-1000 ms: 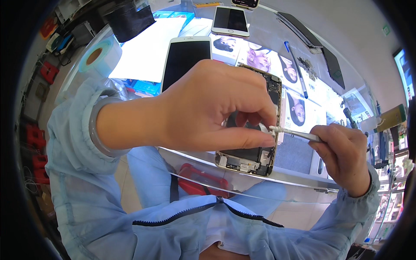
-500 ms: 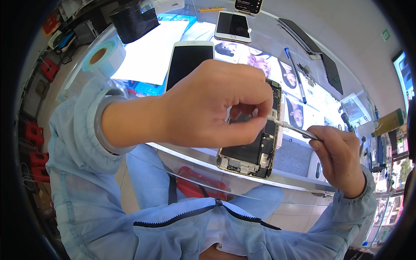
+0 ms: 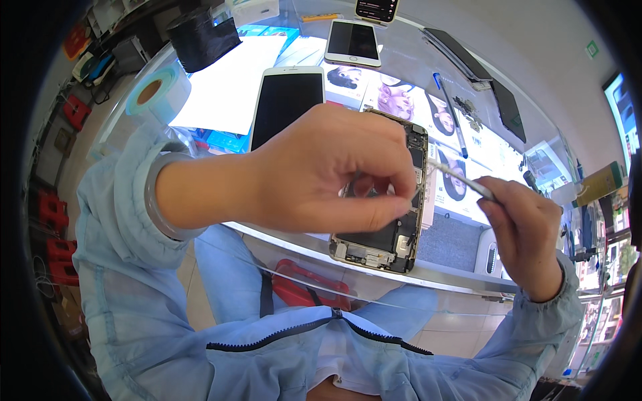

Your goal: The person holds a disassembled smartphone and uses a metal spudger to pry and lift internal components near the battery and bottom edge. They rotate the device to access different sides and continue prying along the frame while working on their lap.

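An opened phone (image 3: pixel 382 239) lies on the glass counter, its battery and circuit boards exposed. My left hand (image 3: pixel 334 170) is over it and hides much of its upper part. Thumb and forefinger are pinched together near the phone's right side; what they hold, if anything, I cannot make out. In my right hand (image 3: pixel 525 230) is a slim metal rod-like tool (image 3: pixel 468 182) with a whitish tip. That tip points left and sits beside the phone's right edge. Partly behind my left hand lies a white-framed phone screen (image 3: pixel 289 100).
A second white phone (image 3: pixel 352 43) lies farther back. To the right are a blue pen (image 3: pixel 451 113), a pile of small screws or parts (image 3: pixel 468 110) and dark flat panels (image 3: pixel 457 55). A tape roll (image 3: pixel 150 93) and white paper (image 3: pixel 231 83) are at left; the counter's front edge (image 3: pixel 455 282) is near me.
My right hand has drawn the tool's tip up and to the right, away from my left fingertips. My left hand has shifted slightly down, still pinched over the phone.
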A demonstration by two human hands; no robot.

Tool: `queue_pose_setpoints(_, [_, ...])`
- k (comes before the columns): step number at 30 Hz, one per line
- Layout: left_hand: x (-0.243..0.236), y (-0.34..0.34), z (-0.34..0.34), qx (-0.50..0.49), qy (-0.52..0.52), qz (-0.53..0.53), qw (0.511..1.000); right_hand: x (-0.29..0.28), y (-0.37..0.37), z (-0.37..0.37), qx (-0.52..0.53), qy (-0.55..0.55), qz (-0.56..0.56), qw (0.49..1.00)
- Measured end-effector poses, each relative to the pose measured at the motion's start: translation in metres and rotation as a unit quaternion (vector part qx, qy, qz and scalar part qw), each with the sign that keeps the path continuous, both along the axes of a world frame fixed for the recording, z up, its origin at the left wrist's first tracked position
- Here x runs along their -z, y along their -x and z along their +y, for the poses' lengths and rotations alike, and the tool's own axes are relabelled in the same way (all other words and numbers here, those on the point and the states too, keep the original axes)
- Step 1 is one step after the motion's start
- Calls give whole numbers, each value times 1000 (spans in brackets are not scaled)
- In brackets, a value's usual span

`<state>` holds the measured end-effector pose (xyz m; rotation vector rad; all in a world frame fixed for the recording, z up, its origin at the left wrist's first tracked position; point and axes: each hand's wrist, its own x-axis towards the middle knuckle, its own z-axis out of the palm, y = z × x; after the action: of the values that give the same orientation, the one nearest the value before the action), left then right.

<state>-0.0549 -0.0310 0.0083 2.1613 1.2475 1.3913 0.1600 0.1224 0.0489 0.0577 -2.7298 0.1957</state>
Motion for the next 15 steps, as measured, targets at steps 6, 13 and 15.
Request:
queue_pose_setpoints(6, [-1, -1, 0, -19, 112, -172, 979, 1, 2, -1, -57, 80, -93, 991])
queue_pose_setpoints(13, [1, 8, 3, 36, 60, -220, 973, -1, 2, 1, -29, 96, -105, 989])
queue_pose_setpoints(15, [-1, 7, 3, 65, 109, -249, 960, -1, 2, 0, -28, 91, -103, 990])
